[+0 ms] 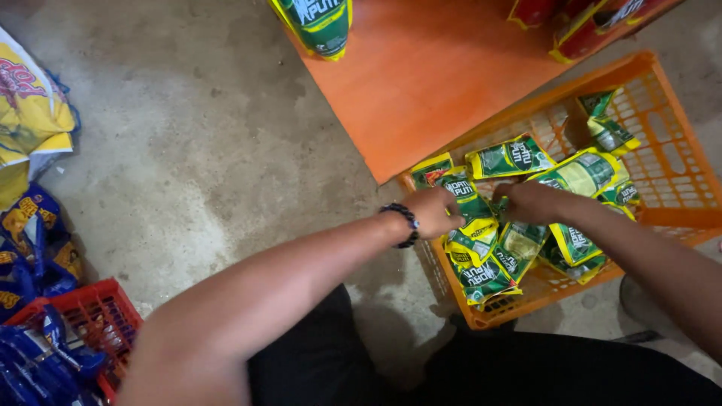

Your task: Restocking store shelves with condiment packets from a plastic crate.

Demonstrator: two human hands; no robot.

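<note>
An orange plastic crate (662,162) sits on the concrete floor and holds several green and yellow snack packets (511,156). My left hand (435,213), with a dark bead bracelet at the wrist, is closed on a packet (472,225) at the crate's left end. My right hand (530,201) reaches in from the right and grips a packet (519,248) in the middle of the pile. Both hands are close together over the packets.
An orange shelf board (429,83) lies beyond the crate with a green packet (320,26) and red packets (594,22) on it. At the left stand a red crate (94,316) of blue packets and yellow bags (30,105).
</note>
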